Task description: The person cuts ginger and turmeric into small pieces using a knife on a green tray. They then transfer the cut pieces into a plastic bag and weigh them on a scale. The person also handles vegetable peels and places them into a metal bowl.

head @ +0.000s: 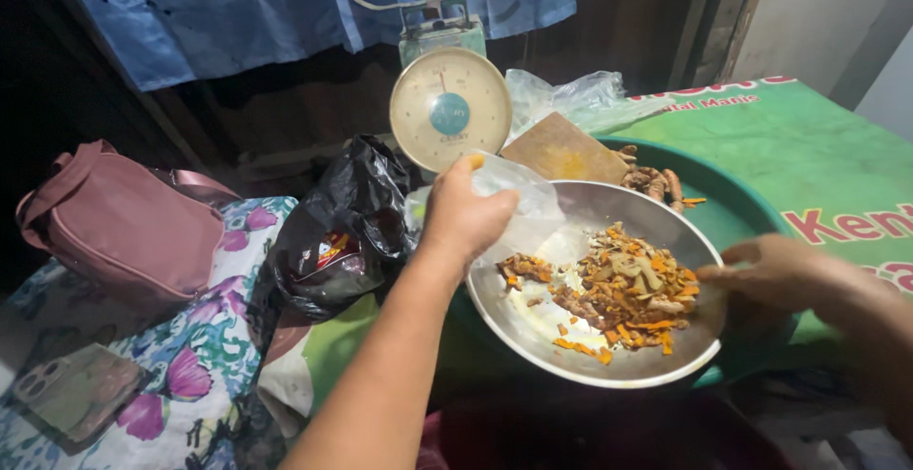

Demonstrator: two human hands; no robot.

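Left hand (463, 215) gripping clear plastic bag (518, 208), right hand (775, 275) clasping rim of metal bowl (609, 361) tilted toward camera

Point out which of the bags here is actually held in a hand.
The clear thin plastic bag, pinched by the left hand over the round metal bowl. The black plastic bag and pink handbag lie untouched.
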